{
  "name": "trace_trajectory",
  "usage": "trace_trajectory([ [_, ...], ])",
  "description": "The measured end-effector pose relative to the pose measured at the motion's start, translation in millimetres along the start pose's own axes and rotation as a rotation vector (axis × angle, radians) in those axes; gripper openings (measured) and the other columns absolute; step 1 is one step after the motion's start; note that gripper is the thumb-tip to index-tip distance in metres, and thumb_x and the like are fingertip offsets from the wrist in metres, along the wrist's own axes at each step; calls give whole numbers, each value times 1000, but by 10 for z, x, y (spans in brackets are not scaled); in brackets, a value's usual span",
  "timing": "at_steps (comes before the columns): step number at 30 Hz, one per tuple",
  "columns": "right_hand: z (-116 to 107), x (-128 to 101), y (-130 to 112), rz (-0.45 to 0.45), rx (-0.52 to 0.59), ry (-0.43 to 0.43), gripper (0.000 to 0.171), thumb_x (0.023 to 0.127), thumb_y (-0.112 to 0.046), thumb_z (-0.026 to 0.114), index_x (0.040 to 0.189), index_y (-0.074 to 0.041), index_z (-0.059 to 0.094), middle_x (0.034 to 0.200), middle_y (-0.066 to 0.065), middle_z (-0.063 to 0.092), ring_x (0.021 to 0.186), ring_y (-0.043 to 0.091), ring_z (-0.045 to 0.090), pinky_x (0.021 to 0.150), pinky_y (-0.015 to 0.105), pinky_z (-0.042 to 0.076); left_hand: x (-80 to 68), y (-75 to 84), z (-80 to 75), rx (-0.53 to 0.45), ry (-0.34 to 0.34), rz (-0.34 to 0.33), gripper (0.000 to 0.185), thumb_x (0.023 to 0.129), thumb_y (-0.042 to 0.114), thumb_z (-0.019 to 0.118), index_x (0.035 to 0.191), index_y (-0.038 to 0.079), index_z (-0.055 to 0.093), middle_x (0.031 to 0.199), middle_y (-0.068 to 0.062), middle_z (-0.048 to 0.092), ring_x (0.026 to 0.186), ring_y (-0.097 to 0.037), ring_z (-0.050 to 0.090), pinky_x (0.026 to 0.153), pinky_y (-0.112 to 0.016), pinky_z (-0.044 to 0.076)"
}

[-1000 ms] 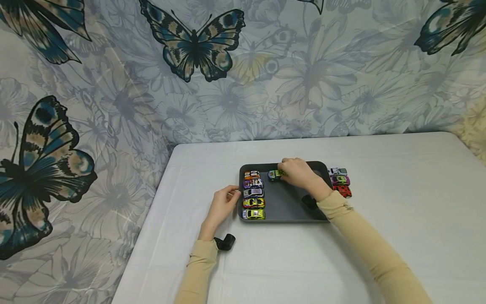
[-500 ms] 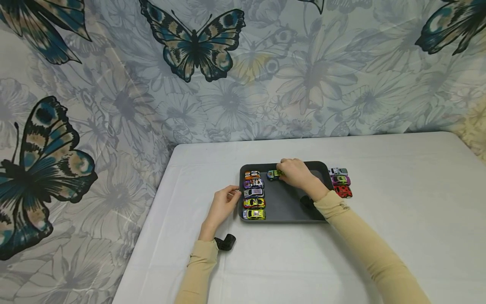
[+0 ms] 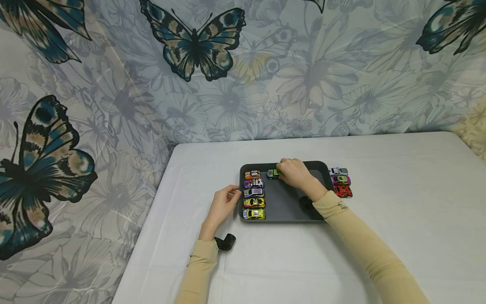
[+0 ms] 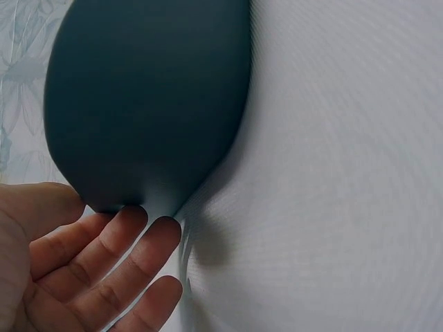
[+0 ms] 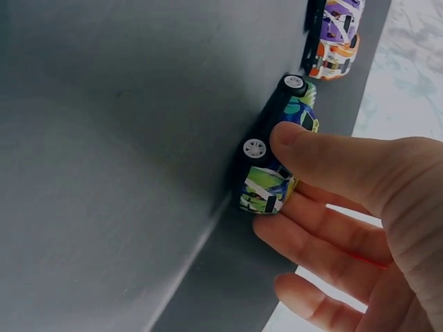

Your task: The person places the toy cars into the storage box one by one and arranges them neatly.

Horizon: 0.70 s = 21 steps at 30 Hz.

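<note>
A dark grey baking tray lies on the table. My left hand holds its left rim, with the thumb on one side and the fingertips against the underside in the left wrist view. Over the tray's far part, my right hand pinches a green and blue toy car between thumb and fingers, close by the far wall. Along the tray's left side several toy cars stand in a column: orange, purple, silver, yellow and red, and lime yellow.
Right beside the tray, on the white-covered table, are a white toy car, a purple and green one and a red one. A butterfly-patterned cloth hangs behind.
My right hand has shifted very slightly left with the green and blue toy car. My left hand stays at the tray's rim.
</note>
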State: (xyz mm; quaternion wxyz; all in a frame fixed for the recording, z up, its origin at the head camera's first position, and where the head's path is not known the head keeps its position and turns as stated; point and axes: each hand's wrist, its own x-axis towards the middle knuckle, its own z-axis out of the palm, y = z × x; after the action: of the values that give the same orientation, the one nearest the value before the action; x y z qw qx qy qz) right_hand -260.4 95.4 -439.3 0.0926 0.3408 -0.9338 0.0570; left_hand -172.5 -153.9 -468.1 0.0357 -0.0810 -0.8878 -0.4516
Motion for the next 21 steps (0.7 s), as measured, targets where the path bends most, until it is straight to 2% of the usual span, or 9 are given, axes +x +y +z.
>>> trace_trajectory([
  [21, 22, -17, -16, -3, -91, 22, 18, 74, -12, 78, 85, -3, 68, 77, 9, 55, 68, 24, 57, 60, 38, 47, 7, -9, 0, 0, 3, 14, 23, 92, 13, 59, 108, -2, 64, 86, -8, 64, 67, -12, 58, 59, -23, 49],
])
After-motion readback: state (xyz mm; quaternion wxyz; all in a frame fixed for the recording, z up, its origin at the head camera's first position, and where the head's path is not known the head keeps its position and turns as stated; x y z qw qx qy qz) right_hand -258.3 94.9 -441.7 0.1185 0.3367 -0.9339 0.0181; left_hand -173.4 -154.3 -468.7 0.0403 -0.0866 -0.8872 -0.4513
